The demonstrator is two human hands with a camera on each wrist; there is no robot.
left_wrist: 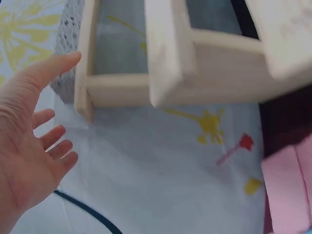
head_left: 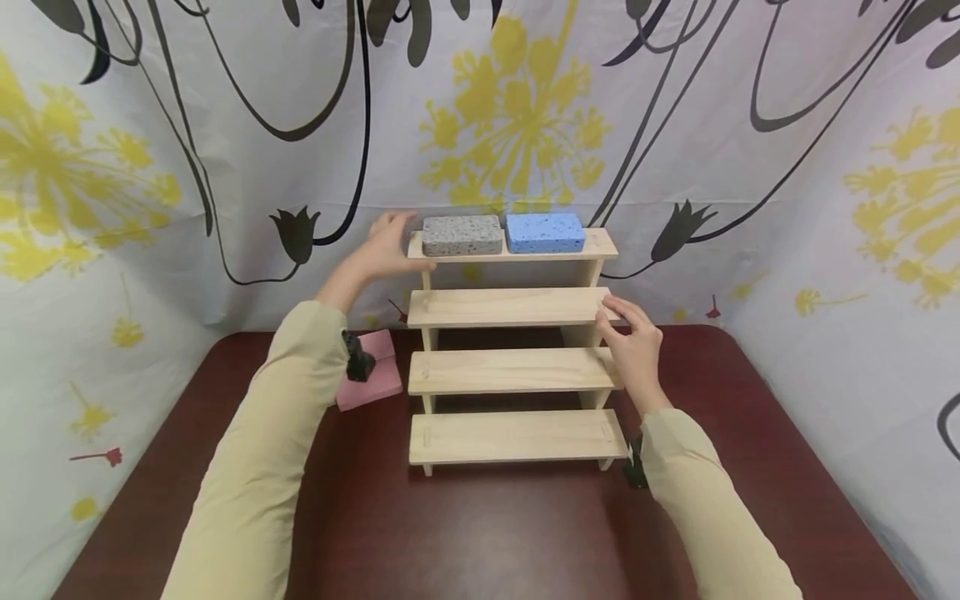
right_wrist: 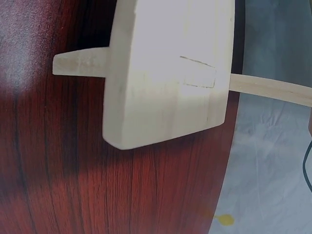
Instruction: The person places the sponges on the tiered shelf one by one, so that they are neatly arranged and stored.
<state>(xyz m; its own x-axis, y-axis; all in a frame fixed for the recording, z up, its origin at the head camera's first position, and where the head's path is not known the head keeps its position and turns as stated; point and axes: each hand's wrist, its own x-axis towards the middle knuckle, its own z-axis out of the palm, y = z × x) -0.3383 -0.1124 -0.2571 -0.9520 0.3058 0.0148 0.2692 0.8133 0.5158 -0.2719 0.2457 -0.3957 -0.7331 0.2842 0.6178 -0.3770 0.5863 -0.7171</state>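
Note:
A wooden four-step rack (head_left: pixel 510 371) stands on the table, its steps rising toward the back. On its top step a grey speckled sponge (head_left: pixel 462 236) and a blue speckled sponge (head_left: pixel 545 232) lie side by side. My left hand (head_left: pixel 386 248) is at that step's left end, beside the grey sponge. In the left wrist view, the thumb of the left hand (left_wrist: pixel 29 131) overlaps the sponge's end and the other fingers spread apart; contact is unclear. My right hand (head_left: pixel 636 346) holds the right end of the second step from the top; the right wrist view leaves this hand out.
A folded pink cloth or pad (head_left: pixel 381 371) lies on the dark red table (head_left: pixel 510 533), left of the rack and partly behind my left forearm. A white curtain (head_left: pixel 247 167) with yellow and dark flower prints hangs around the back and sides.

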